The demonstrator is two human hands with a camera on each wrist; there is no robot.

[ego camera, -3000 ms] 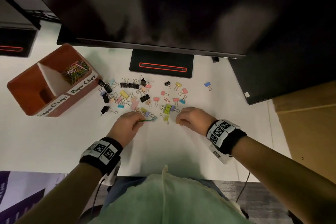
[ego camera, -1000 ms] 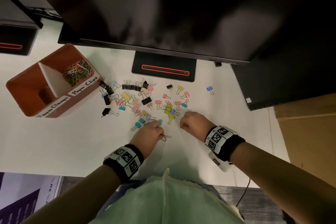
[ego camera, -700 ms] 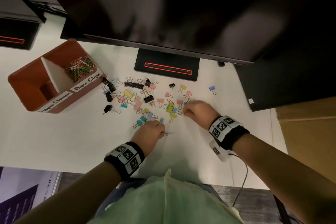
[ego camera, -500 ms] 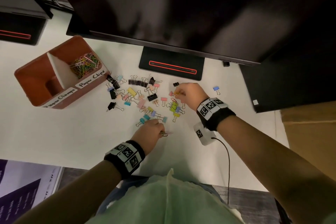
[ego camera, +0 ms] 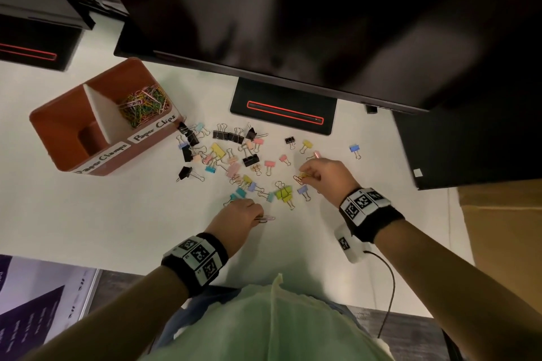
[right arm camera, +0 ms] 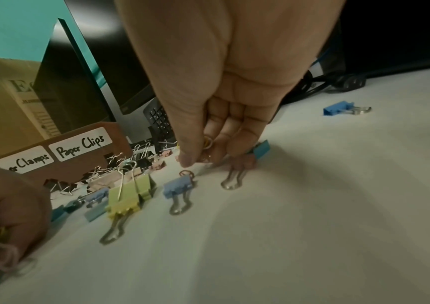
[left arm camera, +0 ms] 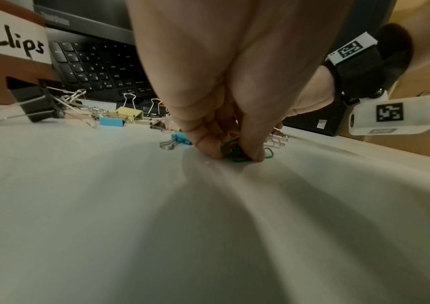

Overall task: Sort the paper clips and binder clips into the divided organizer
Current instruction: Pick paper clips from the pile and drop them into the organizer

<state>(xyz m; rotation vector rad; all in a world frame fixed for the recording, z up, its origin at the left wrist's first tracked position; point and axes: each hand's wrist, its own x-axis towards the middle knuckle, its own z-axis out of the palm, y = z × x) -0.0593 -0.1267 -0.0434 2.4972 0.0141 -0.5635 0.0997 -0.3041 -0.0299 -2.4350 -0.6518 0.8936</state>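
Note:
A brown two-part organizer (ego camera: 63, 143) stands at the left; its "Paper Clips" half holds a heap of coloured paper clips (ego camera: 142, 105), its "Paper Clamps" half looks bare. Several binder clips (ego camera: 231, 155) lie scattered on the white desk. My left hand (ego camera: 258, 215) rests at the near edge of the scatter and pinches a small bunch of paper clips (left arm camera: 234, 150) against the desk. My right hand (ego camera: 305, 174) is over the right side of the scatter, its fingertips pinching paper clips (right arm camera: 206, 144), with an orange clip (ego camera: 298, 179) at its fingertips.
A dark monitor (ego camera: 293, 17) overhangs the back of the desk, its stand base (ego camera: 281, 111) behind the clips. A keyboard (left arm camera: 96, 67) lies under it. A lone blue binder clip (ego camera: 355, 149) sits at the right. Brown cardboard (ego camera: 504, 243) borders the desk's right edge.
My right hand moved from the near middle of the scatter up to its right side, then drew back slightly. My left hand slid right from the clips to the near edge and stays there.

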